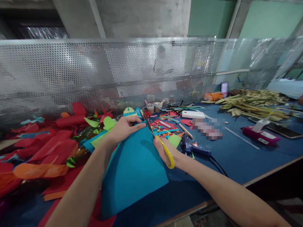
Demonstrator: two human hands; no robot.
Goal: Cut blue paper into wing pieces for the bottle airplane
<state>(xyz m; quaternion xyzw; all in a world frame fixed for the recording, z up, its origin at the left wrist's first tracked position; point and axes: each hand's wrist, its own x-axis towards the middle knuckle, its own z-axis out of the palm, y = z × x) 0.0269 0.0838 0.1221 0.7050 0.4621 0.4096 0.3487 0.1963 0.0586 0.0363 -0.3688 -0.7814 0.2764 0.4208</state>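
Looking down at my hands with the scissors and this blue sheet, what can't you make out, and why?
All in the head view:
Right hand: its full grip on the scissors, hidden by the hand itself.
Left hand: any part behind the blue sheet, hidden by it.
Pixelated patch: contents blurred out.
Upright phone: screen pixelated.
Perforated panel: shapes behind, obscured by its holes and glare.

Bare hands, bare arms, and that's skin all the way to the frame's edge! The left forearm point(87, 173) runs slim and smooth, narrowing neatly into a bare wrist, and on goes the left hand point(125, 127), ungloved, with slender fingers and a straight thumb. Across to the right forearm point(213, 183), just as bare, broad low down, tapering fast to the right hand point(160, 148), ungloved too, its fingers partly hidden.
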